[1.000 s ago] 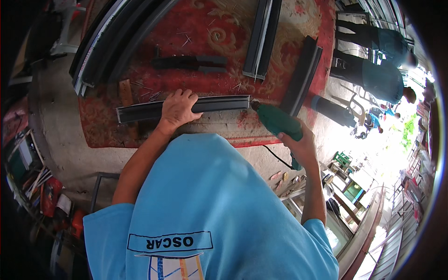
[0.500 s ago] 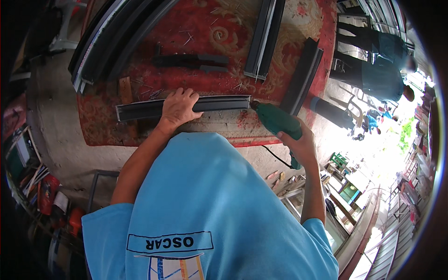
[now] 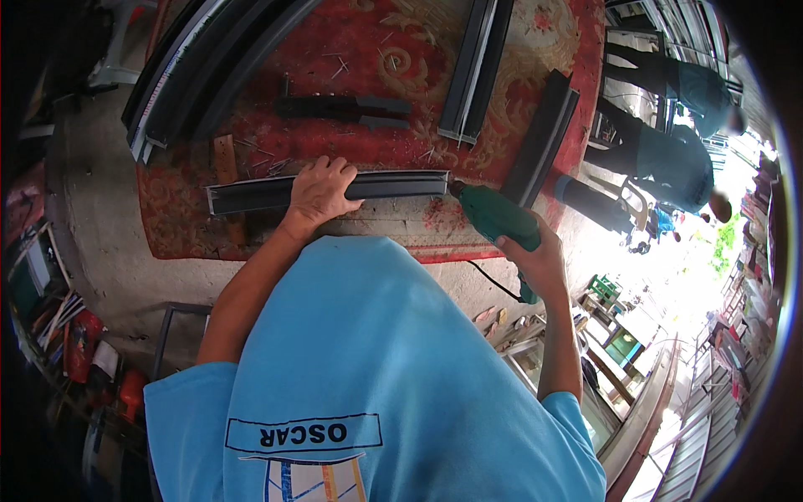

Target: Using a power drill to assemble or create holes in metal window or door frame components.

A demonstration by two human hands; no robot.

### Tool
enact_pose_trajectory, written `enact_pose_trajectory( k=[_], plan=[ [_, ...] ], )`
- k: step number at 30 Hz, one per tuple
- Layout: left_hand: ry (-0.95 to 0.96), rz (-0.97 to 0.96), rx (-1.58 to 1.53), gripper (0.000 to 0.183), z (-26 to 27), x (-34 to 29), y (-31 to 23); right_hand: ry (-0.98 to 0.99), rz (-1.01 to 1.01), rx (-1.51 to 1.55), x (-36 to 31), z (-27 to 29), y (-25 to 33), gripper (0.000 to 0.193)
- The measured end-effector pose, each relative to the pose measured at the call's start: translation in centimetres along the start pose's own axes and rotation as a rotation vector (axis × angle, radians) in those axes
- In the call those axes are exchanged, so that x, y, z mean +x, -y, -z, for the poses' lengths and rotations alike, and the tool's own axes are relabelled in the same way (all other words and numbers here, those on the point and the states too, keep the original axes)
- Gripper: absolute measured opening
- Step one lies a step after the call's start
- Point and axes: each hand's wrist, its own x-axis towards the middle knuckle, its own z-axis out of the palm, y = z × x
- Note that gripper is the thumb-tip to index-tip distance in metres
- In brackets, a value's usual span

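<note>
A short dark metal profile lies crosswise near the front edge of the carpeted table. My left hand is wrapped over its middle and presses it down. In my right hand is a green power drill, its handle gripped and its cord hanging below. The drill's tip meets, or comes very close to, the right end of the profile; the exact contact is too small to tell. Beyond my left hand lies a dark clamp-like tool.
The table has a worn red patterned carpet with scattered thin pins. Long dark profiles lie at far left, another pair at far middle, and one more profile slants near the right edge. Two people stand beyond the right side.
Both hands, the drill and the profile stay almost in place. One of the people at the right has shifted and bent slightly.
</note>
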Motion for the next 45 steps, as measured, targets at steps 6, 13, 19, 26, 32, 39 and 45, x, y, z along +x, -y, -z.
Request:
enact_pose_trajectory(
  k=[6, 13, 19, 26, 32, 39, 45],
  plan=[
    [-0.001, -0.007, 0.008, 0.048, -0.1, 0.0, 0.1, 0.026, 0.047, -0.149, 0.6, 0.2, 1.5, 0.067],
    [0.027, 0.014, -0.023, 0.048, 0.0, 0.0, 0.0, 0.093, 0.067, -0.358, 2.0, 0.9, 3.5, 0.071],
    [0.035, 0.03, -0.027, 0.05, 0.0, 0.1, 0.2, 0.096, 0.123, -0.363, 2.7, 1.2, 3.7, 0.068],
    [0.048, 0.026, -0.038, 0.048, -0.2, 0.1, 0.2, 0.14, 0.161, -0.453, 3.7, 2.0, 4.3, 0.068],
    [0.06, 0.026, -0.03, 0.051, -0.2, 0.0, 0.3, 0.186, 0.154, -0.614, 3.4, 1.2, 5.0, 0.068],
    [0.057, -0.011, 0.019, 0.052, -0.2, -0.2, 0.3, 0.133, 0.313, -0.63, 4.6, 1.5, 5.5, 0.065],
    [0.043, 0.006, 0.029, 0.052, 0.0, -0.1, 0.2, 0.013, 0.021, -0.16, 2.7, 0.0, 4.6, 0.057]
  ],
)
